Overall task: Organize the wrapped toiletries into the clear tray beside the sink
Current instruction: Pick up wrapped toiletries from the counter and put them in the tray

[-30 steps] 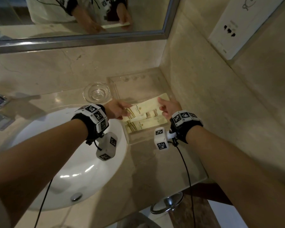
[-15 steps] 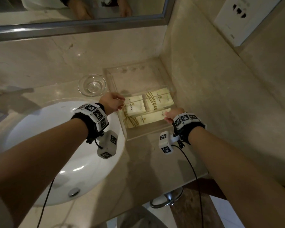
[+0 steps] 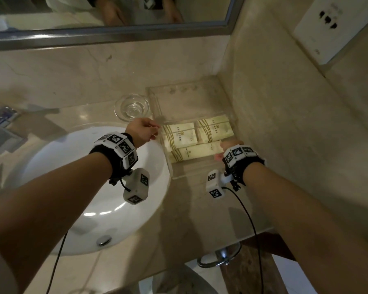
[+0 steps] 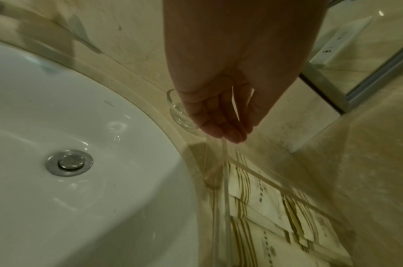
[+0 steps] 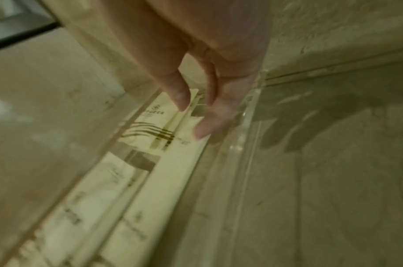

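A clear tray [image 3: 202, 174] stands in the counter corner beside the sink. Inside lie three cream wrapped packets with gold stripes: two square ones [image 3: 181, 135] [image 3: 215, 129] side by side and a long one [image 3: 194, 153] in front of them. My left hand [image 3: 149, 130] hangs at the tray's left wall, and in the left wrist view its relaxed fingers [image 4: 221, 124] meet the wall's rim [image 4: 225, 173] and hold nothing. My right hand [image 5: 193, 119] hovers at the long packet's [image 5: 150, 180] right end with loosely straight fingers, one fingertip [image 5: 201, 132] at or just above the wrapper.
A small glass dish [image 3: 132, 108] sits left of the tray. The white sink [image 3: 77, 198] fills the left, with a faucet [image 3: 2, 122] behind it. A marble wall [image 3: 295, 134] runs close along the tray's right side. The counter edge [image 3: 232, 238] lies near me.
A second ago both hands held a packet over the tray. It now lies flat inside, the left hand has drawn back to the left wall and the right hand to the long packet's end.
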### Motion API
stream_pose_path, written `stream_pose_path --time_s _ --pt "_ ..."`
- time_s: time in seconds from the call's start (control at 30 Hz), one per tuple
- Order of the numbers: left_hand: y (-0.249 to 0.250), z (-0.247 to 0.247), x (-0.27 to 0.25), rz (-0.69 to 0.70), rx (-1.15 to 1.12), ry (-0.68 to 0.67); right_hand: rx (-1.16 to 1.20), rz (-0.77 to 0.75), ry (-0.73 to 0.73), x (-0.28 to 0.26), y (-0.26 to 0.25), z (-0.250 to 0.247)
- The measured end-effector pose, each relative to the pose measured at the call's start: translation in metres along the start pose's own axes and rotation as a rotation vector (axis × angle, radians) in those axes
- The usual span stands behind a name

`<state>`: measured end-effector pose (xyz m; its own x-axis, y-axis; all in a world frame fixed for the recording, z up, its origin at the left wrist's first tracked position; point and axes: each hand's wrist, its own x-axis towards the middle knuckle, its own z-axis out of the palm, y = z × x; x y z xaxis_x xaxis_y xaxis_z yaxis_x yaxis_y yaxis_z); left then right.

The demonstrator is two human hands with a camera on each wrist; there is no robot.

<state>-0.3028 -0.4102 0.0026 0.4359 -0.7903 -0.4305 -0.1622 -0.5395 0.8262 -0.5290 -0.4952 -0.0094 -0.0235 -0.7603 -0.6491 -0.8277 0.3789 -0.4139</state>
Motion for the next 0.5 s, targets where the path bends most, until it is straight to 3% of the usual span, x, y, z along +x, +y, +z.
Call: stream_pose_path --time_s 0.03,0.07,0.13,0.23,0.4,0.5 --pt "0.001 -0.004 -0.003 0.005 -0.005 0.005 -0.122 -0.037 0.049 -0.003 -0.002 -0.001" --pt "0.003 -0.008 -0.005 0.011 -0.011 0.005 -0.029 0.017 0.070 -0.010 -0.008 -0.003" --pt "0.006 -0.019 -0.012 0.032 -0.025 0.007 -0.097 0.047 0.019 -0.027 -0.017 -0.003" --pt "0.007 -0.043 -0.026 0.066 -0.061 0.029 -0.294 -0.102 0.129 -0.057 -0.041 0.009" --pt "-0.016 -0.102 -0.054 0.057 -0.089 0.111 0.519 -0.165 0.060 -0.058 -0.095 0.067" --pt "-0.044 -0.149 -0.083 0.008 -0.112 0.110 0.572 -0.330 -0.038 -0.113 -0.127 0.111"
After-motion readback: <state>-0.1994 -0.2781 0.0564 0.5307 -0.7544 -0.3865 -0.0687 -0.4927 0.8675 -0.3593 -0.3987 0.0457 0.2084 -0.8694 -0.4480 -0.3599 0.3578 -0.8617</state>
